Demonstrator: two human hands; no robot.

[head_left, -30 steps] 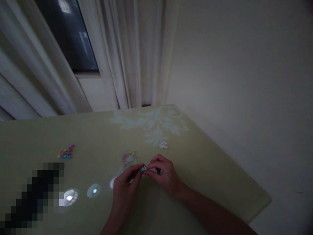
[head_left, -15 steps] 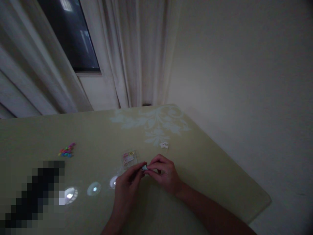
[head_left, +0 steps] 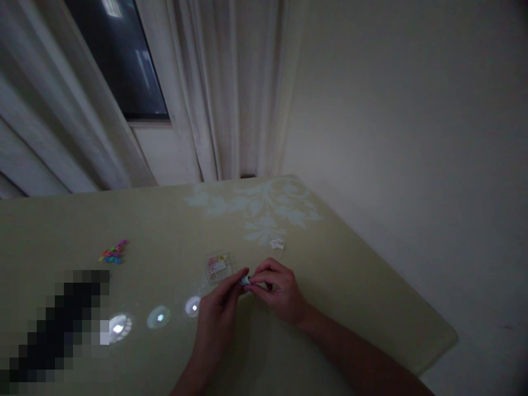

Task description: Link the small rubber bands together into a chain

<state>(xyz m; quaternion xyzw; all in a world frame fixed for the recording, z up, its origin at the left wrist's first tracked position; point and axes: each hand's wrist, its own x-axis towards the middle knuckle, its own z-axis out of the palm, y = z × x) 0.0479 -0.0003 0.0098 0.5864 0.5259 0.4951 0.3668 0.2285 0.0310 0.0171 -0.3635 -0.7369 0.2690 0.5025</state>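
Observation:
Between my two hands is a small pale, whitish-blue piece (head_left: 245,280), too small and dim for me to tell its kind. The thumb and fingers of my left hand (head_left: 220,305) pinch it from the left. From the right, the fingertips of my right hand (head_left: 276,289) close on its other end. Just beyond my left fingers lies a clear plastic box (head_left: 226,257) with small pink, yellow and white items in it. A little white object (head_left: 277,243) sits on the table past my right hand, with what looks like a thin strand running from it toward my fingers.
A pile of small bright-coloured pieces (head_left: 113,253) lies on the left of the pale green table (head_left: 355,286). A pixelated dark patch covers the lower left. Round light reflections (head_left: 159,317) show on the tabletop. Curtains (head_left: 231,93) and a wall (head_left: 404,137) stand behind.
My left hand has shifted very slightly to the right. Both hands still pinch the small pale piece, and the things on the table stay where they were.

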